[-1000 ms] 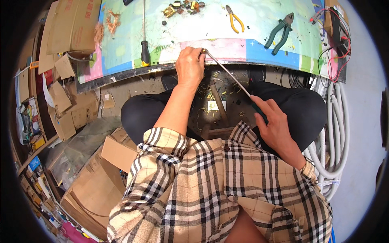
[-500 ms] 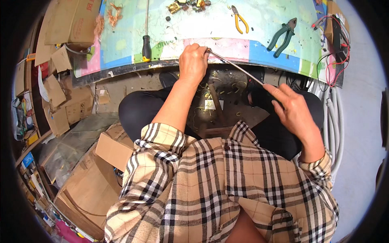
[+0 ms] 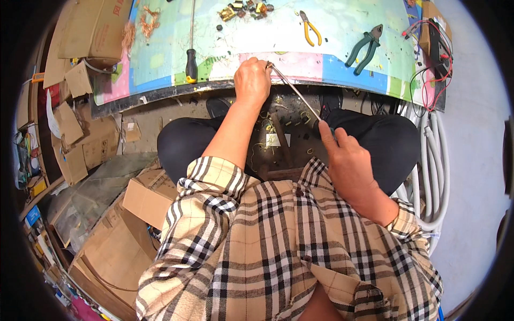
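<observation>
My right hand [image 3: 349, 160] is closed around the handle of a long screwdriver, its index finger stretched toward the shaft. The thin metal shaft [image 3: 297, 92] of the screwdriver slants up and left to my left hand. At the near edge of the table, my left hand [image 3: 252, 81] pinches a small dark part [image 3: 269, 65] that the screwdriver's tip touches; most of this part is hidden by the fingers. Another long screwdriver [image 3: 191, 67] with a black and yellow handle lies on the table to the left of my left hand.
On the table mat [image 3: 300, 67] lie yellow-handled cutters [image 3: 310, 29], green-handled pliers [image 3: 365, 49], small transformer-like parts [image 3: 235, 12] and copper wire [image 3: 149, 22]. A meter [image 3: 443, 59] with red and black leads is at the right. Cardboard boxes [image 3: 96, 29] stand left; grey hose [image 3: 436, 166] lies right.
My right hand has swung left and toward my body, tilting the screwdriver more steeply. My left hand stays at the table edge with the small part. The view has shifted slightly.
</observation>
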### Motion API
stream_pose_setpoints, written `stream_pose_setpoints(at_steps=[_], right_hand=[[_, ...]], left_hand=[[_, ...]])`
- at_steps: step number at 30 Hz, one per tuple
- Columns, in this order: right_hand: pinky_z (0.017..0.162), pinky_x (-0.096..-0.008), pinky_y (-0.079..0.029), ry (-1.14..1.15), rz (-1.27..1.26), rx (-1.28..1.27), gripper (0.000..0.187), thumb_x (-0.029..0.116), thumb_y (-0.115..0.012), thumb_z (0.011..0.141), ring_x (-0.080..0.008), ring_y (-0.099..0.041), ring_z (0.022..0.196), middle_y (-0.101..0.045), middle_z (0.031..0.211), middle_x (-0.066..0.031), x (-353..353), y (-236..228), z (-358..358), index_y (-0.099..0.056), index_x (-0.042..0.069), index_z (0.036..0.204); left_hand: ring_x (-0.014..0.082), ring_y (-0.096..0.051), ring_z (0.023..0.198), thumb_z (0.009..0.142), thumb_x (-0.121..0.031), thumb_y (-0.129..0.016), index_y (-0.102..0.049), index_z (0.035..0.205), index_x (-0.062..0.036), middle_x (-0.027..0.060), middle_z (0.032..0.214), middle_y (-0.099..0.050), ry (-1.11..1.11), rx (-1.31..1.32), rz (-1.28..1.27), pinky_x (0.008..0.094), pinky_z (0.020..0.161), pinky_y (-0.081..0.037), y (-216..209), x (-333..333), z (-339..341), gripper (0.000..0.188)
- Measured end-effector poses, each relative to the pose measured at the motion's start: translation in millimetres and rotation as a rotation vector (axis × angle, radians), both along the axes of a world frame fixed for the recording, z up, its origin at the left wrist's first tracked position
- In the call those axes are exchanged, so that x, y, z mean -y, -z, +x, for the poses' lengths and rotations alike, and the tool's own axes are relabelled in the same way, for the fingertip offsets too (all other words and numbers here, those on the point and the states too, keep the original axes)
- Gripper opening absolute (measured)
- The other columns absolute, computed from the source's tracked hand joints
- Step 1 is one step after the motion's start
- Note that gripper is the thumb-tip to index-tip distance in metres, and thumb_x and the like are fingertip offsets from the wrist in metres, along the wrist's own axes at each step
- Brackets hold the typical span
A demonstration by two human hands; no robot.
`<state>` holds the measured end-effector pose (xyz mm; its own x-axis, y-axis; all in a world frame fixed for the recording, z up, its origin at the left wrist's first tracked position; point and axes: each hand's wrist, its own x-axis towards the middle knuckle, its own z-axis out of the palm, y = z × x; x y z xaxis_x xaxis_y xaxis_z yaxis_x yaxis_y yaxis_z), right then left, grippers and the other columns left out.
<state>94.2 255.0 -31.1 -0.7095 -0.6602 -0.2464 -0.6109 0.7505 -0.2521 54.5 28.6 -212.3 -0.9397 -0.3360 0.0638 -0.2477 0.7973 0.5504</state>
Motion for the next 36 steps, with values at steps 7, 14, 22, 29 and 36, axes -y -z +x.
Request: stream_pose_setpoints(at_steps=[7,14,22,29,36], right_hand=[[0.065,-0.0400,-0.051,0.218,-0.281,0.267,0.054,-0.004,-0.062,0.078,-0.0338,-0.059,0.075,-0.055,0.089,-0.0163,-15.8,19.9,-4.7,-0.055,0.003,0.131],[0.072,-0.0396,-0.049,0.314,-0.323,0.361,0.045,-0.003,-0.064,0.080,-0.0351,-0.058,0.077,-0.055,0.084,-0.0168,-26.3,4.4,-30.0,-0.061,0.005,0.125],[0.075,-0.0412,-0.048,0.228,-0.273,0.400,0.045,-0.002,-0.064,0.081,-0.0361,-0.059,0.081,-0.055,0.085,-0.0168,-26.4,5.0,-37.8,-0.060,0.006,0.125],[0.074,-0.0414,-0.048,0.268,-0.264,0.415,0.045,-0.002,-0.064,0.082,-0.0362,-0.058,0.081,-0.055,0.085,-0.0168,-27.0,-3.3,-46.5,-0.060,0.007,0.126],[0.074,-0.0422,-0.048,0.199,-0.253,0.408,0.045,-0.003,-0.063,0.081,-0.0380,-0.058,0.079,-0.054,0.086,-0.0179,-26.1,-1.1,-48.8,-0.060,0.005,0.126]], left_hand=[[0.0334,-0.065,0.083,0.077,-0.014,-0.075,-0.075,0.089,-0.0040,0.0136,0.083,-0.065,-0.029,0.074,-0.012,0.0431,0.076,-0.052,1.7,1.7,-1.2,0.016],[0.0326,-0.065,0.085,0.078,-0.016,-0.075,-0.075,0.090,-0.0053,0.0130,0.084,-0.066,-0.011,0.046,-0.005,0.0424,0.077,-0.052,2.8,3.3,1.5,0.017],[0.0324,-0.065,0.085,0.078,-0.016,-0.074,-0.075,0.090,-0.0057,0.0124,0.084,-0.066,-0.012,0.053,0.008,0.0424,0.077,-0.052,0.4,3.4,2.2,0.016],[0.0322,-0.064,0.084,0.077,-0.015,-0.075,-0.075,0.090,-0.0053,0.0123,0.084,-0.065,-0.004,0.034,0.008,0.0422,0.077,-0.052,-0.4,2.6,2.1,0.016],[0.0322,-0.064,0.084,0.076,-0.014,-0.075,-0.075,0.089,-0.0054,0.0124,0.084,-0.065,-0.005,0.024,0.002,0.0426,0.076,-0.052,0.6,2.7,3.4,0.016]])
